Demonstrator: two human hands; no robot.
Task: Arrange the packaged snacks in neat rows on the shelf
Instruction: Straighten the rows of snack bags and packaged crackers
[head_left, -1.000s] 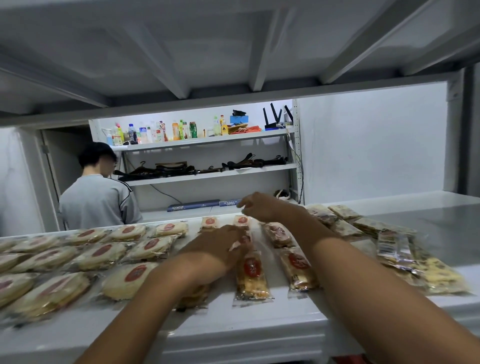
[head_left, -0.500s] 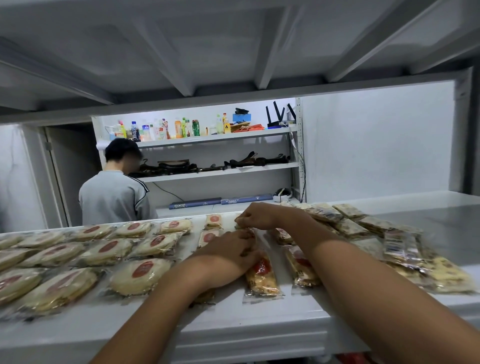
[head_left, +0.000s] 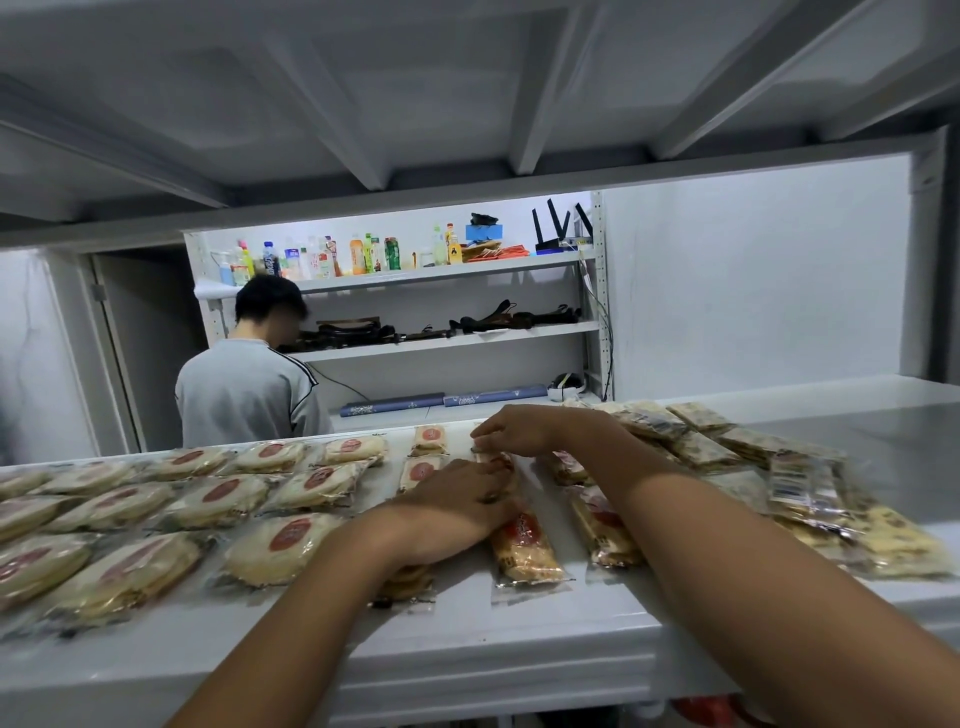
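On the white shelf (head_left: 519, 639), round cracker packs (head_left: 283, 545) with red labels lie in rows at the left. Narrow red-labelled snack packs (head_left: 525, 545) lie in columns at the middle. My right hand (head_left: 514, 431) pinches the far end of one narrow pack (head_left: 497, 459) near the shelf's back edge. My left hand (head_left: 457, 512) lies palm down, its fingers on the near end of that pack and its wrist over another pack. A loose pile of speckled packs (head_left: 698, 447) lies to the right of my right forearm.
The underside of an upper shelf (head_left: 467, 104) hangs low overhead. Behind the shelf a person in a grey top (head_left: 244, 389) stands with their back turned, facing a rack with bottles (head_left: 358, 257) and straps. More wrapped packs (head_left: 893, 543) lie at the right front edge.
My right hand came back from the shelf's far edge onto the far narrow pack. My left hand slid slightly forward and right. The view shifted, so the person behind appears further right.
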